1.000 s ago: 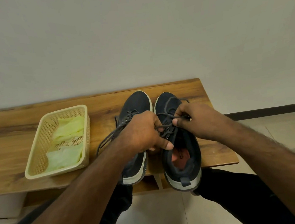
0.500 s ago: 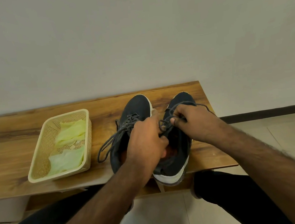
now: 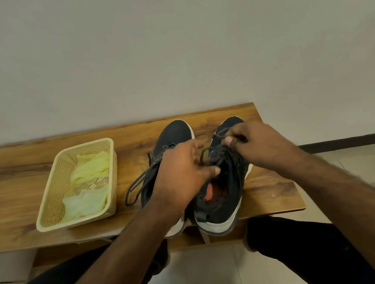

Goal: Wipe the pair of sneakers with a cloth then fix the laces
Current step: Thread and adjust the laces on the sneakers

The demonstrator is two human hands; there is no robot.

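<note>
Two dark sneakers sit side by side on the wooden tabletop (image 3: pixel 268 186), toes pointing to the far wall and heels at the near edge, where the seated person can reach the laces. The right hand (image 3: pixel 260 144) pinches a lace end of the right sneaker (image 3: pixel 225 198) between thumb and fingers (image 3: pixel 229 140), lifting it over the toe end, probably to draw slack through the eyelets. The left hand (image 3: pixel 183 172) curls over the tongue area of the same shoe; its thumb and fingers appear closed on the crossed laces (image 3: pixel 211 156), likely to steady them against the pull, though the exact grip is partly hidden. The left sneaker (image 3: pixel 171 135) lies just beside, mostly covered by the left forearm, with its own lace (image 3: pixel 137 183) trailing loose onto the wood, so it seems to need fixing too. To the left, well apart, a cream basket (image 3: pixel 49 209) holds pale green cloths (image 3: pixel 88 200), set aside, which suggests wiping is finished.
</note>
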